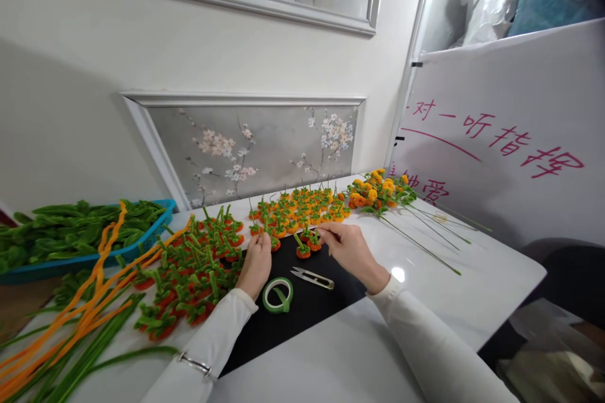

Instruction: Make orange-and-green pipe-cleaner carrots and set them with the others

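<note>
My left hand (256,262) rests on the black mat (302,315), fingers curled near a small red-and-green pipe-cleaner flower at about (274,243); whether it grips it is unclear. My right hand (347,247) is pinched beside a little cluster of red flowers (308,242) on the mat. A roll of green floral tape (278,295) and small metal snips (312,278) lie on the mat between my wrists. Both arms wear white sleeves.
A heap of red flowers (189,277) lies left, orange ones (302,204) behind, and stemmed yellow-orange flowers (378,192) far right. Orange and green pipe cleaners (70,321) sprawl at left by a blue tray of green pieces (70,233). A white board with red writing (496,145) stands right.
</note>
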A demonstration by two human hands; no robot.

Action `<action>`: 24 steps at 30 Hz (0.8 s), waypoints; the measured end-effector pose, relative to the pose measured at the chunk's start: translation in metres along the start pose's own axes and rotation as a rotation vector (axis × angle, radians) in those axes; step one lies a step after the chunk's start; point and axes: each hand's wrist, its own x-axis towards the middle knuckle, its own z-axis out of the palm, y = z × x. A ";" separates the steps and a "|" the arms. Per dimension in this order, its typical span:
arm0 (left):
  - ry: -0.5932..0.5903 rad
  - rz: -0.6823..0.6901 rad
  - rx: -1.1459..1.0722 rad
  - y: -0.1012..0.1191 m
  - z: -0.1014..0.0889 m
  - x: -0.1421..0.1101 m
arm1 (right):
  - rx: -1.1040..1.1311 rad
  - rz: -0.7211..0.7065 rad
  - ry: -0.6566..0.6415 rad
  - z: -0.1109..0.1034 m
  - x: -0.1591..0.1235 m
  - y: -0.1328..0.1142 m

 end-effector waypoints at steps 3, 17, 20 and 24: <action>-0.046 -0.058 0.018 0.003 0.004 -0.001 | -0.010 -0.012 -0.005 0.001 0.000 0.002; -0.107 -0.083 0.013 0.020 0.000 -0.009 | -0.171 -0.127 0.091 0.002 0.002 0.019; -0.106 -0.075 -0.002 0.028 -0.003 -0.022 | -0.204 -0.143 0.124 0.001 0.002 0.021; -0.152 -0.020 -0.049 0.044 -0.009 -0.049 | -0.210 -0.154 0.155 0.003 0.001 0.025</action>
